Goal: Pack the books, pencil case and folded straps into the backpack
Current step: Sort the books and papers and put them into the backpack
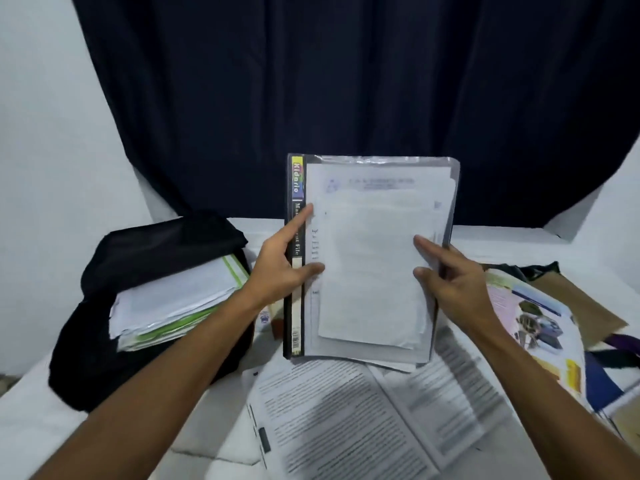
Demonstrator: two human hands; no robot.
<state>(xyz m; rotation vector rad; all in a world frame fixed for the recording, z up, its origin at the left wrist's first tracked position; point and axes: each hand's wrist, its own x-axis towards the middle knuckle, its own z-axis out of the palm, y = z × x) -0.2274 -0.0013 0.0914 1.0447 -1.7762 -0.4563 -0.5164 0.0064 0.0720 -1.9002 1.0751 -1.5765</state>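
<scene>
Left hand (277, 268) first: thumb pressed onto the front sheet, index finger stretched straight up along the black spine, the other fingers hidden behind, so it pinches the left edge of the clear plastic file folder with a black spine and loose white papers inside (370, 258). Right hand (450, 275) mirrors it on the far edge, thumb and index finger lying on the front cover, the remaining fingers tucked out of sight behind the folder. Between them the folder stands upright, lifted above the white table (52, 427), its spine label showing coloured lettering at the top.

Under it, printed white text sheets (346, 420) lie fanned across the table. To the left sits the black fabric backpack (149, 244), mouth open, with a thick stack of white papers and green-edged books (176, 303) poking out of it. On the right, a colourful illustrated book (533, 323) lies open, a brown paper piece (575, 306) just behind it. A dark navy curtain (346, 81) hangs across the back against the white wall (41, 116).
</scene>
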